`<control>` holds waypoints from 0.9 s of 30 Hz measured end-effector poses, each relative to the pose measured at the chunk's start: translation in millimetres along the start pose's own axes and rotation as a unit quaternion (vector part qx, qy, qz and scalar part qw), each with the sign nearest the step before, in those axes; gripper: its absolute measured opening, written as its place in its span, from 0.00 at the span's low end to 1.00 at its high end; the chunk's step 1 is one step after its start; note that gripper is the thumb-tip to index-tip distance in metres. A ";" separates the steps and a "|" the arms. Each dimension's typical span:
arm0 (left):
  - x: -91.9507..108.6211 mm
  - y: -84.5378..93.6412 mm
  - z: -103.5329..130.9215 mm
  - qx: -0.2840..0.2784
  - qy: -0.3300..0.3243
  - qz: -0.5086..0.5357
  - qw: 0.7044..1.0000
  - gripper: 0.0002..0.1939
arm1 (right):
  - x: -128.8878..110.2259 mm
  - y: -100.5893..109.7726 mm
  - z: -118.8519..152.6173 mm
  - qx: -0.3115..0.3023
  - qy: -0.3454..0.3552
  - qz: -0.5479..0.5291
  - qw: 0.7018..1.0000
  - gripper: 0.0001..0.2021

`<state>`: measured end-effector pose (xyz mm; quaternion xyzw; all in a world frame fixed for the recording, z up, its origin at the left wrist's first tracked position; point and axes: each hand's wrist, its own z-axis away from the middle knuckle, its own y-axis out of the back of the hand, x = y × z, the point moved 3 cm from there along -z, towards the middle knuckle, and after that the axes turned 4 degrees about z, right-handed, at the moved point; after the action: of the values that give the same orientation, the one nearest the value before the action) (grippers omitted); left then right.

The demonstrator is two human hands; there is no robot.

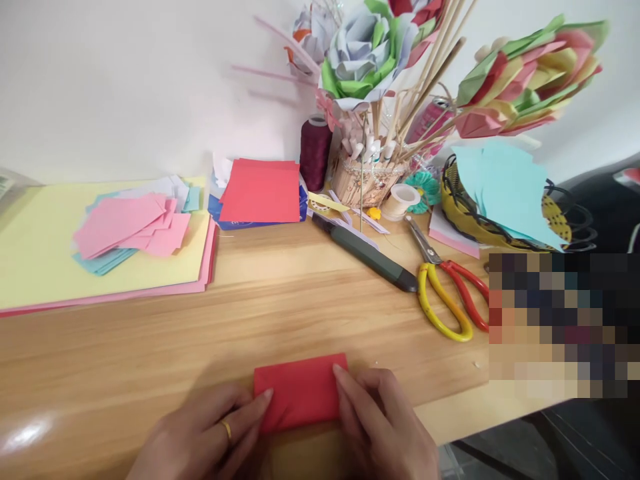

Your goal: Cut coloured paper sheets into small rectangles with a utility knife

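- Table [240,333], wood-grained, against a white wall [125,87].
- Folded red paper [300,400], one, at the near edge, mid-table, between the two hands.
- Left hand [200,430], gold ring [227,430] on one finger; digits clamped on the paper's left end.
- Right hand [385,423], digits clamped on the paper's right end.
- Scissors [437,263], one yellow handle, one red, at right; blades slightly apart, tips pointing far.
- Dark green pen-like tool [370,257], left of the scissors, lying aslant.
- Large sheets [30,247], yellow uppermost, far left; pink and blue pieces [125,223] on top.
- Red sheets [260,190], stacked, far middle, on a blue-and-white item [215,207].
- Maroon thread spool [315,153], upright, right of the red sheets.
- Holder [367,180], with sticks and clothespins; paper flowers [363,57] above.
- Basket [465,220], far right, holding turquoise paper [510,190].
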<state>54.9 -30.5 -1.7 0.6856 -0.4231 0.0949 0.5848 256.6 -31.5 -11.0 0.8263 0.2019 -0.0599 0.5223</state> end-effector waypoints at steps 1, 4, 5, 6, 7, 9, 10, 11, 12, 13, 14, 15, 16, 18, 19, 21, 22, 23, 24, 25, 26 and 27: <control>2.1 1.8 -2.5 -0.012 -0.032 -0.007 0.999 0.11 | 0.4 0.5 -0.5 -0.008 0.002 0.000 1.000 0.13; 6.8 6.2 -7.1 -0.025 -0.086 -0.046 0.995 0.11 | 0.5 2.1 -2.2 -0.019 0.006 -0.009 1.000 0.12; 7.4 6.7 -7.2 -0.022 -0.094 -0.058 0.994 0.10 | 0.0 2.7 -2.7 -0.020 0.006 -0.017 1.000 0.12; 7.6 6.8 -6.5 -0.016 -0.101 -0.068 0.992 0.10 | -0.6 3.1 -3.0 -0.021 0.004 -0.025 0.999 0.12; 7.4 6.2 -5.3 -0.012 -0.109 -0.076 0.991 0.10 | -1.3 3.5 -3.2 -0.024 0.001 -0.031 0.999 0.11; 5.9 4.2 -2.1 -0.009 -0.117 -0.096 0.988 0.09 | -2.5 3.5 -3.1 -0.035 -0.006 -0.038 0.999 0.11; 4.3 2.9 -0.7 -0.014 -0.110 -0.114 0.987 0.09 | -2.9 3.4 -3.0 -0.042 -0.006 -0.038 0.998 0.11; 2.4 1.7 0.2 -0.018 -0.097 -0.138 0.985 0.09 | -2.9 3.3 -3.2 -0.046 -0.004 -0.036 0.998 0.11; 1.0 1.0 0.7 -0.017 -0.090 -0.164 0.982 0.10 | -2.6 3.6 -3.8 -0.046 0.001 -0.033 0.998 0.11; 0.5 0.3 0.8 -0.017 -0.095 -0.188 0.977 0.13 | -2.1 4.2 -5.0 -0.041 0.010 -0.031 0.999 0.11; 0.9 -0.7 0.4 -0.018 -0.113 -0.207 0.972 0.15 | -1.5 5.3 -6.7 -0.033 0.024 -0.028 0.999 0.10; 1.9 -2.2 -0.1 -0.025 -0.142 -0.220 0.965 0.18 | -1.1 6.8 -9.0 -0.023 0.041 -0.025 0.999 0.10; 3.4 -4.1 -0.7 -0.037 -0.178 -0.227 0.957 0.20 | -0.9 8.4 -11.4 -0.017 0.061 -0.021 0.998 0.10; 5.3 -8.0 -2.2 -0.073 -0.222 -0.239 0.942 0.19 | -2.1 12.3 -15.3 -0.010 0.097 -0.007 0.995 0.10; 5.6 -9.4 -3.2 -0.088 -0.226 -0.245 0.939 0.17 | -3.4 14.6 -16.1 -0.002 0.108 0.009 0.994 0.11; 7.0 -9.9 -5.0 -0.094 -0.224 -0.257 0.936 0.15 | -8.7 19.6 -14.2 0.023 0.128 0.050 0.990 0.11; 8.1 -9.7 -5.6 -0.096 -0.223 -0.266 0.933 0.15 | -13.1 21.2 -11.1 0.030 0.152 0.068 0.986 0.12; 9.6 -9.4 -5.9 -0.102 -0.226 -0.277 0.928 0.15 | -18.3 22.0 -6.8 0.031 0.186 0.082 0.979 0.14; 11.4 -9.2 -6.0 -0.110 -0.231 -0.287 0.923 0.15 | -23.6 21.9 -1.7 0.025 0.226 0.090 0.970 0.17; 13.3 -9.1 -6.0 -0.119 -0.239 -0.296 0.917 0.15 | -28.2 21.1 3.8 0.012 0.263 0.095 0.960 0.20; 15.4 -9.0 -5.8 -0.127 -0.247 -0.301 0.912 0.15 | -31.5 20.0 8.9 0.000 0.289 0.100 0.952 0.24; 17.4 -9.1 -5.4 -0.133 -0.257 -0.302 0.908 0.16 | -33.2 19.1 13.1 -0.008 0.303 0.105 0.947 0.27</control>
<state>74.1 -34.3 4.2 0.6972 -0.3400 -0.3232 0.5421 235.3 -59.2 9.5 0.8180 0.2633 0.2499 0.4461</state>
